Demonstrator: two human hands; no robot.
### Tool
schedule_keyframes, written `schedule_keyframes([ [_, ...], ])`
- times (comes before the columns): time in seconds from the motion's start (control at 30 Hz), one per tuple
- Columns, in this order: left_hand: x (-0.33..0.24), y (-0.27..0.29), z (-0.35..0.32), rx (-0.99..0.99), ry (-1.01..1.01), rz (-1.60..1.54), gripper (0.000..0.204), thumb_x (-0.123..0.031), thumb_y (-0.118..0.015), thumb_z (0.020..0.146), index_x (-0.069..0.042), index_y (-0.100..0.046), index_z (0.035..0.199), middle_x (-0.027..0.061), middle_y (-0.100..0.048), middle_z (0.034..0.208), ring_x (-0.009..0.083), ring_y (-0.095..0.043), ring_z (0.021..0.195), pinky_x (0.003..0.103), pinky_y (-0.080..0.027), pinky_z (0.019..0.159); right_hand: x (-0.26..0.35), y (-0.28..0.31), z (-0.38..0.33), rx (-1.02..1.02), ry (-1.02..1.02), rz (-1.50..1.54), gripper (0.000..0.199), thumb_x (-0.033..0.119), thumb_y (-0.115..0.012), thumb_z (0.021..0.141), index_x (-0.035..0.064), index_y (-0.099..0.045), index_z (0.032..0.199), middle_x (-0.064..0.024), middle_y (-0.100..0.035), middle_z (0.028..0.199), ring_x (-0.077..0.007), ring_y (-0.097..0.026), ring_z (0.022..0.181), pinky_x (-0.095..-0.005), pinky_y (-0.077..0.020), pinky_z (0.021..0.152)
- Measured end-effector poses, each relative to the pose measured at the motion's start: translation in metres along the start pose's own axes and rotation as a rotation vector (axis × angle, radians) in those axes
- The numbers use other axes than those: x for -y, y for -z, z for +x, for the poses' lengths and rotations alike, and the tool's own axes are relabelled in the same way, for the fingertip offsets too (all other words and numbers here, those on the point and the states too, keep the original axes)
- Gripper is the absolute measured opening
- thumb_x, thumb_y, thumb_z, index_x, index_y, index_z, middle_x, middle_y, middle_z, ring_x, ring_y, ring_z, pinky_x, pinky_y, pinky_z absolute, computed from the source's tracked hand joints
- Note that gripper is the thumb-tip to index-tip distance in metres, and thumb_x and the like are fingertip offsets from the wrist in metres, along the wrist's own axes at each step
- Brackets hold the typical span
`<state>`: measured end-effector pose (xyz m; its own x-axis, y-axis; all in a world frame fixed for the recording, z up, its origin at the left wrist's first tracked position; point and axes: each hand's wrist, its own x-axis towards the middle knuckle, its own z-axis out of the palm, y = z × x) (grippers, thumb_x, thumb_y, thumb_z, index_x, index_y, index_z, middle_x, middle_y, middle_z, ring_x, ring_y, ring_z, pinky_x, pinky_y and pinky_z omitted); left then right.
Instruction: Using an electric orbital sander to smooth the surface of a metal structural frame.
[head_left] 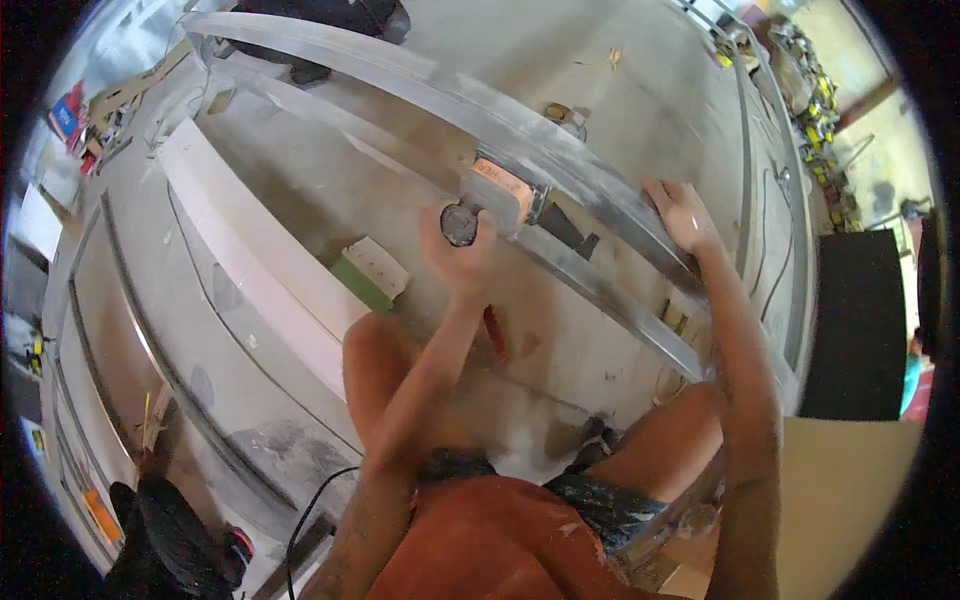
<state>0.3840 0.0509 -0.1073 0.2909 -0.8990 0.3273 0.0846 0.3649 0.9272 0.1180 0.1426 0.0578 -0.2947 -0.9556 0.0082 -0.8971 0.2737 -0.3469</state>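
Observation:
My left hand (458,250) is closed round the rounded, dark-ended grip of a dusty power sander (500,195) with an orange label. The sander sits against the near side of a long grey metal bar (420,85), its underside hidden. Farther right along that bar, my right hand (682,218) grips it, fingers bent over the top. A second, lower metal bar (610,305) runs beneath the sander toward my knees.
A long white beam (240,230) lies to the left, beside a green and white box (372,272). Metal rails (170,360) stretch along the far left. A black cord (305,505) runs by my left arm. A dark panel (860,325) stands at right.

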Motion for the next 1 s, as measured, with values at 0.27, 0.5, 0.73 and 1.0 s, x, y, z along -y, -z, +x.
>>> schedule_keyframes([
  [0.27, -0.016, -0.008, -0.055, -0.003, 0.061, 0.072, 0.042, -0.011, -0.079, 0.08, -0.002, -0.058, 0.116, 0.0105, -0.055, 0.111, 0.0225, -0.054, 0.103, 0.037, -0.046, 0.093, 0.013, -0.004, -0.008, -0.254, -0.064, -0.067, 0.042, 0.035, -0.053, 0.101, -0.0023, -0.071, 0.098, -0.0298, -0.066, 0.09, -0.0479, -0.065, 0.085, -0.0487, -0.0502, 0.077],
  [0.5, -0.043, -0.004, -0.038, 0.019, 0.581, -0.294, 0.053, -0.018, -0.082, 0.08, 0.0, -0.054, 0.121, 0.0107, -0.055, 0.113, 0.0222, -0.054, 0.106, 0.038, -0.045, 0.095, 0.033, -0.005, -0.059, -0.381, 0.118, 0.17, 0.027, 0.022, -0.062, 0.096, 0.0008, -0.069, 0.082, -0.0187, -0.07, 0.08, -0.0359, -0.069, 0.076, -0.0408, -0.0533, 0.068],
  [0.73, -0.056, 0.012, -0.038, 0.248, 0.555, -0.278, 0.077, -0.021, -0.082, 0.081, -0.001, -0.035, 0.138, 0.0143, -0.051, 0.122, 0.0221, -0.052, 0.112, 0.037, -0.047, 0.096, 0.116, -0.043, -0.101, 0.408, 0.412, -0.198, 0.037, 0.038, -0.06, 0.098, 0.0028, -0.069, 0.106, -0.0184, -0.072, 0.089, -0.0388, -0.069, 0.086, -0.0465, -0.0547, 0.077],
  [1.0, -0.069, 0.019, -0.042, 0.278, 0.557, -0.521, 0.071, -0.022, -0.071, 0.093, -0.002, -0.026, 0.145, 0.018, -0.045, 0.135, 0.025, -0.05, 0.122, 0.037, -0.043, 0.104, 0.129, -0.06, -0.067, 0.584, 0.079, -0.183, 0.053, 0.042, -0.055, 0.101, -0.0048, -0.057, 0.125, -0.0281, -0.067, 0.11, -0.0442, -0.065, 0.103, -0.0532, -0.0493, 0.087],
])
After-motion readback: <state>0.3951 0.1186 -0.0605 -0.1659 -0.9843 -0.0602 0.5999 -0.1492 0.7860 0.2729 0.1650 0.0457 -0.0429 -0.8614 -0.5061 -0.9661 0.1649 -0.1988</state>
